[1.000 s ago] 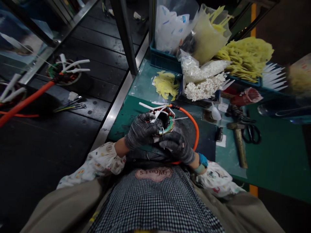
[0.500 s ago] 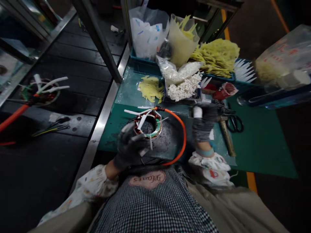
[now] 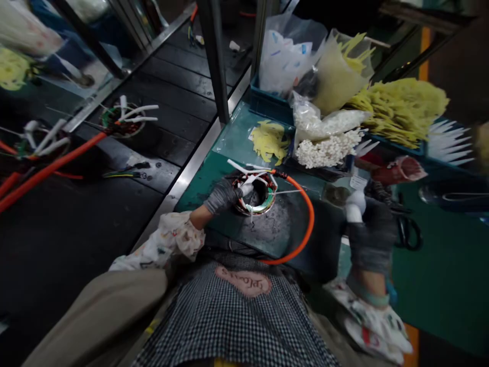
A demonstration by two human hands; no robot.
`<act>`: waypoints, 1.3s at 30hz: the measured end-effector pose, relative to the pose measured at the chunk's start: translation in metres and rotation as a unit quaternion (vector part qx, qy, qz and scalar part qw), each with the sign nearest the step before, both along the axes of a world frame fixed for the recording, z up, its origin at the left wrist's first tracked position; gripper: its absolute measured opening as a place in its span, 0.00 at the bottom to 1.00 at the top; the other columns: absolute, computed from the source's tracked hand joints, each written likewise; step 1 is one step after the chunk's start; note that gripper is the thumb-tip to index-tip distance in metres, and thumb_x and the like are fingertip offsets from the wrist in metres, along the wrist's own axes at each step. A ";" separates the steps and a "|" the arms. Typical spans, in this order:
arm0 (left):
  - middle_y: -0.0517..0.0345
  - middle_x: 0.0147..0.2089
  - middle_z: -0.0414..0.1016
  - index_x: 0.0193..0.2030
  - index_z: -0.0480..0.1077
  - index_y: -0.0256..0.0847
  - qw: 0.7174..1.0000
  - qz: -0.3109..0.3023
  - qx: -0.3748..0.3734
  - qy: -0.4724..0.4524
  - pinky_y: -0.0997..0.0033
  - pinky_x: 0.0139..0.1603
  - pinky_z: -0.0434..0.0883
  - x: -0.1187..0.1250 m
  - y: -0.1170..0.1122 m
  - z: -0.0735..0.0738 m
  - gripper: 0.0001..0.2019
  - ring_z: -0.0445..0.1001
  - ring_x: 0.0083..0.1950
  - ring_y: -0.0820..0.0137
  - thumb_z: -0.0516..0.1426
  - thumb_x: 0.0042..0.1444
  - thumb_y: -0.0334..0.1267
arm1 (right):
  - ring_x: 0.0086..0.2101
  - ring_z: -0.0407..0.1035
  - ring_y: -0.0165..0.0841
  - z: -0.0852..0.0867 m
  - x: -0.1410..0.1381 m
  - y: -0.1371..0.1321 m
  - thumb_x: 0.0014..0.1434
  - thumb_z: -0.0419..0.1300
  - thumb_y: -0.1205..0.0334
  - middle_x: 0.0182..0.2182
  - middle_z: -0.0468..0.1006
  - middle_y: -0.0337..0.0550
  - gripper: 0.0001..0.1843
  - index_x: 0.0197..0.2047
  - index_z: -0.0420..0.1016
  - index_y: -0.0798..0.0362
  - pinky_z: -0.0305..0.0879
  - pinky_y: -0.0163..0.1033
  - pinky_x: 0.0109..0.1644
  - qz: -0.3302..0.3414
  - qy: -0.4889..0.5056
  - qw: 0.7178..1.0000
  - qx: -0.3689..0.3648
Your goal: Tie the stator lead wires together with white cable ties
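Observation:
On the green mat stands a wound motor stator (image 3: 255,206), a copper ring with green edging and white sleeved leads. An orange cable (image 3: 311,219) loops from its top round to my apron. My left hand (image 3: 225,196), in a dark glove with a white-covered fingertip, grips the ring's left side, one finger at the bore. My right hand (image 3: 372,234), also gloved, is curled closed at the right, where the hammer lay, its white-covered fingers pointing up. It appears to grip the hammer, which the hand mostly hides. Black-handled scissors (image 3: 408,232) lie just right of it.
Yellow insulation pieces (image 3: 269,142), white sleeve bundles (image 3: 328,148) and blue bins (image 3: 267,104) line the back. A red roll (image 3: 399,171) lies behind my right hand. Left, beyond a metal rail (image 3: 183,176), more stators (image 3: 124,125) with orange cables sit on dark slats.
The view has swung left. My left hand has shifted from the stator's front left to its left side. My right hand has moved right over the hammer's spot, and the handle no longer shows there.

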State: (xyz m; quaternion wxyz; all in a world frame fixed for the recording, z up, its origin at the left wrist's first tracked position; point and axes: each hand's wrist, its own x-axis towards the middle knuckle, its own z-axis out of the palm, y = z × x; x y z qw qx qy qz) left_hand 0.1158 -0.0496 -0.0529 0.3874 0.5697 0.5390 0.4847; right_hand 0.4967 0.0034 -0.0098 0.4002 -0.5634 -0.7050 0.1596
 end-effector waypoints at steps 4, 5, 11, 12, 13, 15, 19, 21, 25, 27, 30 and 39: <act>0.41 0.63 0.89 0.67 0.83 0.41 0.999 -0.047 -0.004 -0.002 0.38 0.77 0.82 -0.010 0.001 0.005 0.29 0.87 0.68 0.48 0.67 0.72 0.61 | 0.40 0.87 0.51 0.012 -0.059 -0.077 0.76 0.67 0.44 0.46 0.92 0.52 0.18 0.56 0.88 0.47 0.89 0.58 0.43 0.111 0.020 0.993 -0.047; 0.41 0.65 0.88 0.69 0.82 0.40 0.998 -0.056 0.004 0.005 0.38 0.77 0.81 -0.012 -0.003 0.006 0.30 0.86 0.70 0.48 0.66 0.73 0.62 | 0.42 0.88 0.53 0.006 -0.073 -0.091 0.77 0.66 0.45 0.47 0.93 0.53 0.19 0.59 0.88 0.48 0.90 0.60 0.44 0.134 0.015 0.989 -0.054; 0.44 0.72 0.85 0.83 0.70 0.50 0.986 -0.044 0.123 0.106 0.42 0.81 0.79 0.002 -0.059 0.011 0.30 0.80 0.78 0.51 0.57 0.82 0.58 | 0.50 0.90 0.56 -0.040 -0.092 -0.136 0.72 0.73 0.46 0.51 0.93 0.51 0.25 0.68 0.87 0.42 0.91 0.66 0.60 0.150 0.006 0.989 0.020; 0.45 0.73 0.84 0.85 0.68 0.53 0.979 -0.041 0.148 0.131 0.42 0.82 0.77 0.006 -0.068 0.011 0.30 0.78 0.80 0.52 0.56 0.82 0.57 | 0.51 0.90 0.54 -0.041 -0.088 -0.139 0.72 0.74 0.48 0.52 0.93 0.50 0.25 0.69 0.86 0.42 0.91 0.64 0.61 0.161 0.005 0.987 0.011; 0.46 0.76 0.82 0.86 0.65 0.56 0.972 -0.035 0.172 0.154 0.41 0.84 0.75 0.011 -0.075 0.012 0.30 0.76 0.82 0.53 0.54 0.83 0.56 | 0.51 0.90 0.53 -0.040 -0.084 -0.142 0.73 0.74 0.49 0.52 0.93 0.50 0.25 0.70 0.86 0.42 0.92 0.62 0.60 0.176 0.002 0.984 -0.004; 0.48 0.81 0.77 0.88 0.60 0.59 0.959 -0.019 0.202 0.200 0.39 0.87 0.71 0.019 -0.083 0.013 0.30 0.71 0.86 0.53 0.50 0.85 0.55 | 0.46 0.90 0.51 -0.032 -0.078 -0.143 0.74 0.73 0.50 0.48 0.93 0.48 0.23 0.69 0.87 0.42 0.93 0.61 0.57 0.208 -0.009 0.978 -0.031; 0.47 0.82 0.75 0.88 0.59 0.54 0.935 0.006 0.239 0.261 0.41 0.88 0.68 0.028 -0.085 0.012 0.30 0.66 0.89 0.55 0.43 0.86 0.55 | 0.42 0.90 0.51 -0.011 -0.078 -0.136 0.71 0.76 0.49 0.44 0.93 0.48 0.20 0.64 0.90 0.38 0.93 0.61 0.55 0.218 -0.015 0.975 -0.030; 0.46 0.81 0.77 0.87 0.61 0.50 0.930 0.009 0.263 0.255 0.43 0.88 0.67 0.029 -0.084 0.011 0.29 0.67 0.88 0.55 0.44 0.86 0.53 | 0.43 0.90 0.52 -0.003 -0.081 -0.130 0.70 0.77 0.50 0.46 0.93 0.47 0.20 0.64 0.90 0.38 0.93 0.59 0.53 0.215 -0.015 0.976 -0.027; 0.47 0.80 0.78 0.87 0.61 0.51 0.924 0.016 0.277 0.264 0.45 0.87 0.68 0.029 -0.082 0.009 0.28 0.68 0.87 0.57 0.45 0.87 0.51 | 0.37 0.88 0.49 0.006 -0.086 -0.123 0.70 0.77 0.46 0.41 0.92 0.46 0.16 0.57 0.92 0.39 0.92 0.55 0.44 0.224 -0.036 0.973 -0.052; 0.48 0.79 0.79 0.87 0.59 0.53 0.917 0.016 0.278 0.286 0.44 0.87 0.68 0.029 -0.083 0.009 0.29 0.69 0.87 0.57 0.44 0.86 0.52 | 0.37 0.87 0.49 0.008 -0.087 -0.122 0.71 0.76 0.43 0.41 0.93 0.47 0.15 0.55 0.92 0.40 0.92 0.56 0.43 0.227 -0.041 0.971 -0.061; 0.48 0.79 0.79 0.87 0.59 0.55 0.912 0.009 0.261 0.316 0.43 0.86 0.68 0.029 -0.083 0.012 0.29 0.69 0.87 0.57 0.43 0.85 0.52 | 0.38 0.87 0.49 0.009 -0.088 -0.121 0.72 0.73 0.41 0.40 0.92 0.48 0.17 0.54 0.92 0.43 0.92 0.59 0.49 0.183 -0.057 0.981 0.003; 0.46 0.80 0.78 0.81 0.72 0.46 0.902 -0.054 0.167 0.396 0.47 0.85 0.69 0.044 -0.054 0.048 0.26 0.71 0.86 0.54 0.49 0.85 0.48 | 0.57 0.88 0.50 0.027 -0.068 -0.101 0.76 0.69 0.56 0.55 0.93 0.47 0.10 0.54 0.92 0.43 0.89 0.58 0.65 0.206 -0.086 0.974 0.025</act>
